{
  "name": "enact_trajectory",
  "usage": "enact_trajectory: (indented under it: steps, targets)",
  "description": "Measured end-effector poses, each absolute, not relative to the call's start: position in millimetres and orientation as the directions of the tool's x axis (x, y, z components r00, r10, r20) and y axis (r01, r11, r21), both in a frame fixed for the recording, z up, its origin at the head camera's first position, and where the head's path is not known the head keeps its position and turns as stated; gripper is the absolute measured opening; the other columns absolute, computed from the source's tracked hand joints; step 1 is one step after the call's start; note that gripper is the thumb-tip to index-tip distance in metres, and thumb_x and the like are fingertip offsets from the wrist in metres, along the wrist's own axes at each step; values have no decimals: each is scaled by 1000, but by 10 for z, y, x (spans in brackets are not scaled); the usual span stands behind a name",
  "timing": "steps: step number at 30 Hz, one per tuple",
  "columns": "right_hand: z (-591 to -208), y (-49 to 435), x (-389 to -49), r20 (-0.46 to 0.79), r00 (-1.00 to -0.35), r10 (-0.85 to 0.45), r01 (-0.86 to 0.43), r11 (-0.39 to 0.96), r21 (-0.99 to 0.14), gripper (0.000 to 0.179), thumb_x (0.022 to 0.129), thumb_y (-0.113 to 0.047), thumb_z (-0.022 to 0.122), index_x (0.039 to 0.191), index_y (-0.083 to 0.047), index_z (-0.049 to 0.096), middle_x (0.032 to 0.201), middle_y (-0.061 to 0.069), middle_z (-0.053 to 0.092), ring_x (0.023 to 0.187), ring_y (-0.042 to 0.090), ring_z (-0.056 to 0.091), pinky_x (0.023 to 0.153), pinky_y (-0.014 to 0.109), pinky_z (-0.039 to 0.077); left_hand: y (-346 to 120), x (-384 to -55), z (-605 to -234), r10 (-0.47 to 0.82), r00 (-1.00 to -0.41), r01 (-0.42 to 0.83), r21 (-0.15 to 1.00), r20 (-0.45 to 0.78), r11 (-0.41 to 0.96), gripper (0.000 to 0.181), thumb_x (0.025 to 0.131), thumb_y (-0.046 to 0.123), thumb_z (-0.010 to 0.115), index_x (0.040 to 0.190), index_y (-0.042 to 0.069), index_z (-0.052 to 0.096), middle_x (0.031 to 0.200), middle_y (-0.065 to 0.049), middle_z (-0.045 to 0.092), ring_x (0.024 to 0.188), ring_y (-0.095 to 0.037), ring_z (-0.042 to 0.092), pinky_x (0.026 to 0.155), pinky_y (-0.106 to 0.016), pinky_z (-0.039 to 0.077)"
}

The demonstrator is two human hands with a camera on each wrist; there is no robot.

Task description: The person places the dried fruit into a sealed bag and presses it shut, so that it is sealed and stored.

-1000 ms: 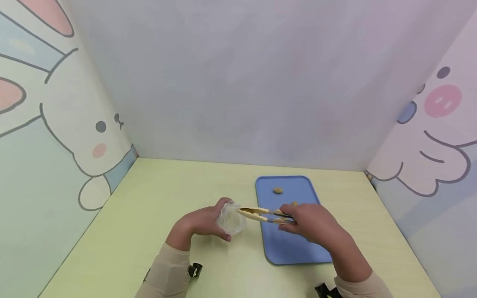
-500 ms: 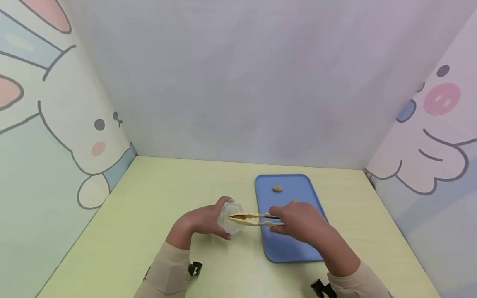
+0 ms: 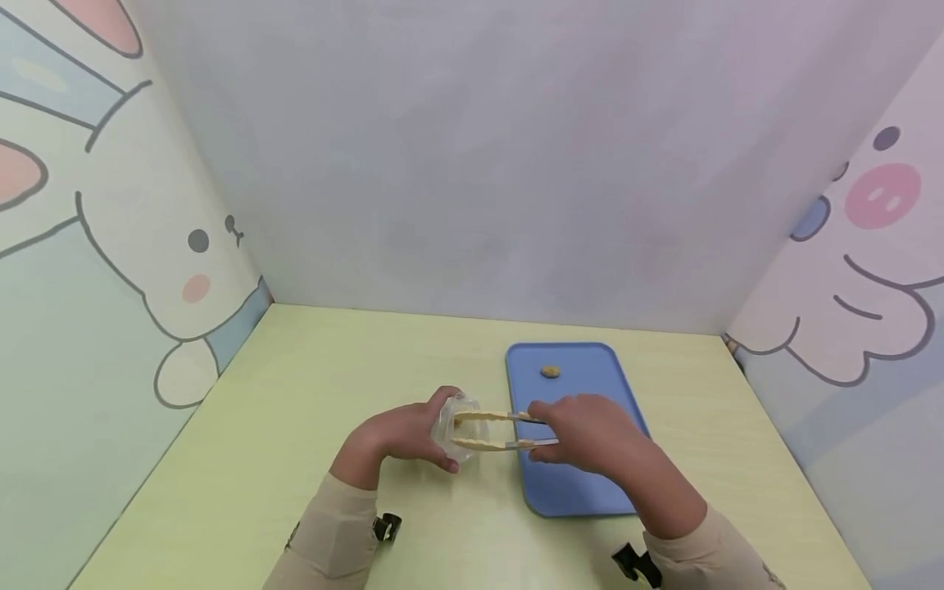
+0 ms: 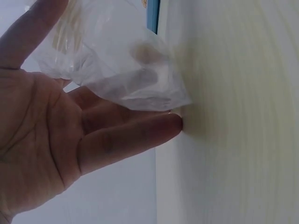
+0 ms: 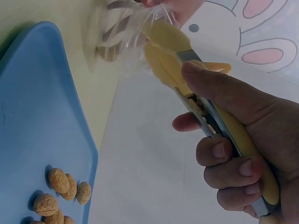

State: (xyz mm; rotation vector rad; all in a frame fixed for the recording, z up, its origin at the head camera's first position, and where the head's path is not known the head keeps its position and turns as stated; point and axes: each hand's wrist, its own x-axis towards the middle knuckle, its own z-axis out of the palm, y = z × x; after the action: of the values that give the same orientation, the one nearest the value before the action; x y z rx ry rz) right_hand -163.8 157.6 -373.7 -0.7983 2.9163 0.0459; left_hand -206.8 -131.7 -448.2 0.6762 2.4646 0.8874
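Note:
My left hand (image 3: 409,430) holds a clear plastic bag (image 4: 117,56) with thumb and fingers around its sides, the bag's mouth spread. Through the plastic, a blurred brown lump (image 4: 147,52) shows near the bottom. My right hand (image 3: 590,430) grips metal tongs (image 3: 501,418) with yellow tips and handles. The tong tips reach into the bag's mouth, spread apart. Below the right hand lies a blue tray (image 3: 575,496), where one walnut (image 3: 550,371) sits near the far end. In the right wrist view, several walnuts (image 5: 46,204) cluster on that tray, mostly hidden by the hand in the head view.
A pale yellow table (image 3: 317,369) carries everything. Behind it rises a plain grey wall (image 3: 472,164). Side panels with a rabbit drawing (image 3: 170,246) and a pig drawing (image 3: 878,197) enclose the table on left and right.
My right hand has moved left with the tongs, bringing their tips into the bag's mouth. The tips have since spread wider apart. The left hand stays nearly still with the bag.

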Motion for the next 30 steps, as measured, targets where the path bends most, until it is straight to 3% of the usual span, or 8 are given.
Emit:
enact_trajectory:
  steps: [8, 15, 22, 30]
  targets:
    - [-3585, 1653, -1605, -108, -872, -477, -478, 878, -11, 42, 75, -56, 77, 104, -29, 61, 64, -17, 51, 54, 6, 43, 49, 27, 37, -1312, -2083, -4465, 566, -790, 295, 662, -237, 689, 99, 67, 45, 89, 141, 28, 26, 101, 2, 57, 84, -15, 56, 78, -36, 45]
    - [-3516, 1813, -1558, -134, -908, -397, -379, 915, -142, 45, 76, -52, 78, 112, -30, 60, 74, -16, 59, 42, 6, 47, 47, 29, 39, -1312, -2085, -4450, 562, -792, 289, 662, -240, 691, 99, 67, 43, 89, 141, 26, 26, 105, 2, 56, 86, -16, 55, 79, -38, 45]
    - [-3557, 1971, -1609, -84, -910, -407, -393, 908, -141, 49, 78, -54, 76, 118, -28, 61, 67, -18, 56, 51, 4, 46, 49, 29, 38, -1325, -2076, -4460, 579, -783, 297, 683, -226, 668, 98, 66, 43, 90, 140, 26, 27, 106, 0, 56, 88, -16, 55, 80, -37, 45]
    - [-3662, 2093, -1638, -42, -910, -412, -402, 903, -153, 43, 79, -57, 73, 108, -28, 60, 60, -15, 49, 51, 7, 42, 48, 30, 34, -1319, -2068, -4463, 572, -788, 294, 676, -228, 676, 102, 65, 44, 90, 142, 26, 27, 109, 1, 56, 91, -17, 55, 82, -38, 45]
